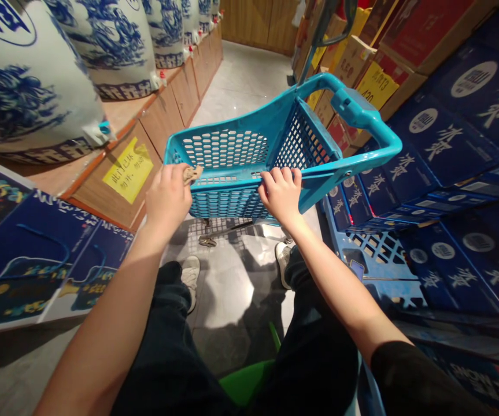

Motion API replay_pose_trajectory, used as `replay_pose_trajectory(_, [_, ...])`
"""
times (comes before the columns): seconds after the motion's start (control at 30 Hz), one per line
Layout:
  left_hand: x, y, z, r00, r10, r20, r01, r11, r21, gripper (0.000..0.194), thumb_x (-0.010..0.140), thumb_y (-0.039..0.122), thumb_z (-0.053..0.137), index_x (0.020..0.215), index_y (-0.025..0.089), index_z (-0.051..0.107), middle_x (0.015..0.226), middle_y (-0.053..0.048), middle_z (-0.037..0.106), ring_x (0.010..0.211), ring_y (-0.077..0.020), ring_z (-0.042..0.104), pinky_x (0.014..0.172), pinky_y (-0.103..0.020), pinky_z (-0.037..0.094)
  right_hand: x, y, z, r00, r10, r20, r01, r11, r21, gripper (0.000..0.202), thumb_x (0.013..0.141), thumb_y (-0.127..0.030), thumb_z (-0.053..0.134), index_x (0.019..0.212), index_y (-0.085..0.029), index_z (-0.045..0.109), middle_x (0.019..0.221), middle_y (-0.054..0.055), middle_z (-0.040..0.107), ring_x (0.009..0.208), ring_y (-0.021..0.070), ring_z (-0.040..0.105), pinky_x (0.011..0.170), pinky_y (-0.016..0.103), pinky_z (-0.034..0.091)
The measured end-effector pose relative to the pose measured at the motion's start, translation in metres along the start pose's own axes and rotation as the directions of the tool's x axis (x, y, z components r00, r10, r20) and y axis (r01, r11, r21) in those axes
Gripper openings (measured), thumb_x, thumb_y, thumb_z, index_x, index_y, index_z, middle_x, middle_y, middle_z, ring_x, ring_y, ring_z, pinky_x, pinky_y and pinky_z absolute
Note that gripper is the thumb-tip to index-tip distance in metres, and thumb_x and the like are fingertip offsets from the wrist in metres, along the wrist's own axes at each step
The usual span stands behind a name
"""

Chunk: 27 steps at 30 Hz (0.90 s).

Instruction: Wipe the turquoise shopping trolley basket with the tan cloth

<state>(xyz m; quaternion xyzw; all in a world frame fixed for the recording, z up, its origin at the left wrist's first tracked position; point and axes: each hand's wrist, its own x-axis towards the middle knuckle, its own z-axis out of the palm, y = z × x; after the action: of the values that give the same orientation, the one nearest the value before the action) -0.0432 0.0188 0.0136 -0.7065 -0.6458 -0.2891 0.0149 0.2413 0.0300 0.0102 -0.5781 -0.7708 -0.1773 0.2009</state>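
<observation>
A blue plastic shopping cart stands sideways before me, its perforated basket bare inside and its handle to the right. At the near left corner of the rim, my left hand is closed on a crumpled beige cloth, part of which shows past the fingers. My right hand has its fingers curled over the near rim, closer to the handle end. The thumb side of the left hand and the underside of the right palm are hidden.
Large blue-and-white jars with taps line a wooden cabinet at left, above dark blue gift bags. Stacked blue cartons and a blue pallet flank the right. Below me is a green seat.
</observation>
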Motion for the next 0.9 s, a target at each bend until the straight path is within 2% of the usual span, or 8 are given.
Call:
replay_pose_trajectory(0.07, [-0.005,0.004,0.001,0.999,0.039,-0.009,-0.039,0.999,-0.008,0.044,0.105,0.02,0.048,0.145,0.022,0.068,0.144,-0.018,0.072,0.135,-0.038,0.067,0.116,-0.054,0.059,0.0,-0.001,0.001,1.0,0.004,-0.006,-0.004,1.0,0.002,0.03,0.113,-0.026,0.051,0.124,-0.02,0.079,0.119,0.012,0.077,0.117,0.0317,0.058,0.119,0.052,0.03])
replay_pose_trajectory(0.27, [-0.016,0.047,0.006,0.967,0.249,0.045,-0.246,0.967,-0.065,0.045,0.109,0.018,0.045,0.149,0.019,0.067,0.151,-0.017,0.07,0.143,-0.0348,0.062,0.126,-0.053,0.052,0.0,-0.002,0.001,1.0,0.03,-0.01,-0.03,1.0,0.005,0.029,0.112,-0.027,0.053,0.121,-0.02,0.08,0.117,0.012,0.077,0.117,0.0321,0.058,0.12,0.053,0.029])
replay_pose_trajectory(0.33, [-0.011,0.046,0.004,0.977,0.206,0.061,-0.204,0.978,-0.048,0.046,0.11,0.019,0.044,0.15,0.018,0.067,0.15,-0.018,0.07,0.142,-0.0361,0.063,0.124,-0.053,0.054,0.0,-0.001,0.0,1.0,0.03,-0.005,-0.03,1.0,0.009,0.03,0.112,-0.027,0.053,0.122,-0.02,0.08,0.118,0.011,0.078,0.117,0.0321,0.059,0.12,0.053,0.03])
replay_pose_trajectory(0.5, [-0.001,0.031,0.001,0.994,-0.103,0.023,0.102,0.995,0.018,0.048,0.109,0.019,0.046,0.153,0.018,0.065,0.149,-0.019,0.069,0.136,-0.0399,0.066,0.116,-0.055,0.058,0.0,-0.001,-0.002,1.0,0.017,0.009,-0.017,1.0,0.017,0.031,0.113,-0.026,0.051,0.124,-0.021,0.08,0.119,0.012,0.078,0.118,0.0322,0.059,0.119,0.053,0.03])
replay_pose_trajectory(0.57, [-0.004,0.037,0.003,0.997,-0.07,0.023,0.071,0.997,-0.008,0.047,0.11,0.02,0.045,0.151,0.018,0.066,0.149,-0.02,0.069,0.137,-0.0397,0.066,0.118,-0.056,0.057,0.0,-0.002,-0.002,1.0,0.021,0.009,-0.021,1.0,0.014,0.03,0.113,-0.026,0.052,0.123,-0.021,0.08,0.118,0.012,0.078,0.117,0.0322,0.059,0.119,0.053,0.031])
replay_pose_trajectory(0.73, [-0.015,0.064,0.01,0.969,0.242,0.058,-0.236,0.968,-0.088,0.048,0.108,0.015,0.045,0.151,0.019,0.067,0.152,-0.017,0.069,0.146,-0.0351,0.061,0.129,-0.053,0.05,-0.001,-0.001,-0.001,0.999,0.033,-0.016,-0.032,0.999,0.008,0.029,0.112,-0.027,0.054,0.121,-0.021,0.081,0.117,0.011,0.079,0.117,0.0324,0.059,0.12,0.053,0.03])
replay_pose_trajectory(0.8, [-0.013,0.063,0.009,0.965,0.254,0.069,-0.248,0.965,-0.087,0.049,0.107,0.014,0.045,0.151,0.019,0.067,0.153,-0.017,0.069,0.145,-0.0355,0.061,0.128,-0.054,0.051,-0.001,0.0,-0.001,0.999,0.029,-0.02,-0.029,1.0,0.009,0.029,0.112,-0.026,0.053,0.121,-0.021,0.081,0.118,0.011,0.079,0.117,0.0323,0.059,0.12,0.053,0.03])
replay_pose_trajectory(0.9, [-0.004,0.044,0.003,0.991,0.117,0.064,-0.114,0.993,-0.043,0.048,0.109,0.018,0.046,0.152,0.018,0.065,0.151,-0.018,0.069,0.141,-0.0371,0.063,0.121,-0.054,0.055,-0.001,0.0,-0.001,1.0,0.018,-0.009,-0.017,1.0,0.007,0.03,0.112,-0.026,0.053,0.123,-0.022,0.08,0.118,0.011,0.079,0.117,0.0321,0.059,0.119,0.053,0.031])
